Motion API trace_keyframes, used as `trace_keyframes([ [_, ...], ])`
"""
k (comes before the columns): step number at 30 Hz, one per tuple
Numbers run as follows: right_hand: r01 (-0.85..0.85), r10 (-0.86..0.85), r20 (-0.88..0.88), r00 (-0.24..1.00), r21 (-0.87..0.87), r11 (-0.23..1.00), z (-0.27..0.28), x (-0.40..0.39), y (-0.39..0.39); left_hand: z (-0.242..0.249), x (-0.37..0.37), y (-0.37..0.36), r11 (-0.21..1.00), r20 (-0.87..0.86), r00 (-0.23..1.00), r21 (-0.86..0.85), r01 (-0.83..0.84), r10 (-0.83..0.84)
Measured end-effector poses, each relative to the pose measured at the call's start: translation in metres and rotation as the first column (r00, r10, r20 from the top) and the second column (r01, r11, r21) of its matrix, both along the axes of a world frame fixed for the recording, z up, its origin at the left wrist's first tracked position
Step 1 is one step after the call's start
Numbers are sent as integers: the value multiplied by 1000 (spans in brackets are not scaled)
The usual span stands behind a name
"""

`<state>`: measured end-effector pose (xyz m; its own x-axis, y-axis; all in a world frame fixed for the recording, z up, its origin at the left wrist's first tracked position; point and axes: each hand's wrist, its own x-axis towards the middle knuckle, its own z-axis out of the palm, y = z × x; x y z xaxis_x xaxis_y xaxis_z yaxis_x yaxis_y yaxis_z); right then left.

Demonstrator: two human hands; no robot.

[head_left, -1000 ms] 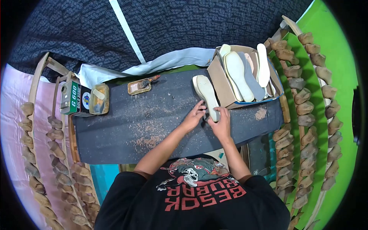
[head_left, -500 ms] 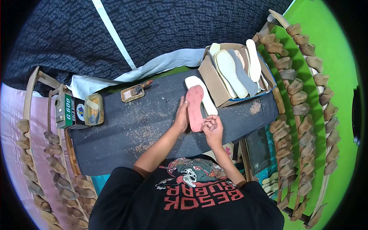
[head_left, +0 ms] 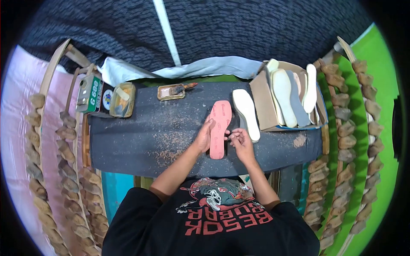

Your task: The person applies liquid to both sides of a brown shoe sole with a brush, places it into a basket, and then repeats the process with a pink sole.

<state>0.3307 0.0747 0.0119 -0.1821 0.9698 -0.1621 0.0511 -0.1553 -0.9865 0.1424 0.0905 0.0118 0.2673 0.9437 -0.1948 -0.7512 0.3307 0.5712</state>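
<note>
left hand (head_left: 205,135) gripping pink insole (head_left: 221,123), thumb at left edge | right hand (head_left: 242,145) curled beside its right edge, grip unclear

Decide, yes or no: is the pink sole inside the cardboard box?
No, the left hand holds the pink sole over the dark-covered table, left of the cardboard box.

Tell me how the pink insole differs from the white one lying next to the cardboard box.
The pink insole carries dark printed marks, while the white insole looks plain. The pink insole is held in the left hand; the white insole lies on the table beside the cardboard box. Both are shaped like a shoe sole, with the broader end away from the person.
</note>
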Motion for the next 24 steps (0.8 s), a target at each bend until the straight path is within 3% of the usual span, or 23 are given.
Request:
trace_keyframes([
  [10, -194, 194, 33, 980, -11, 981, -16, -85, 92, -16, -63, -61, 988, -75, 987, -43, -147, 143],
  [14, -281, 290, 98, 952, -95, 955, -33, -135, 143, -2, -80, -84, 983, -72, 982, -42, -180, 177],
  [16, -218, 251, 81, 965, -294, 931, -27, -158, 159, 2, -91, -94, 978, -111, 974, -51, -202, 196],
  [20, -183, 195, 37, 980, -220, 958, -28, -188, 192, -3, -115, -107, 979, -111, 974, -39, -201, 195],
  [21, -128, 135, 51, 990, -123, 984, -27, -198, 190, -2, -120, -110, 976, -115, 971, -27, -215, 211],
  [24, -159, 157, -25, 987, -99, 982, -23, -216, 192, -1, -132, -117, 970, -110, 965, -15, -242, 239],
])
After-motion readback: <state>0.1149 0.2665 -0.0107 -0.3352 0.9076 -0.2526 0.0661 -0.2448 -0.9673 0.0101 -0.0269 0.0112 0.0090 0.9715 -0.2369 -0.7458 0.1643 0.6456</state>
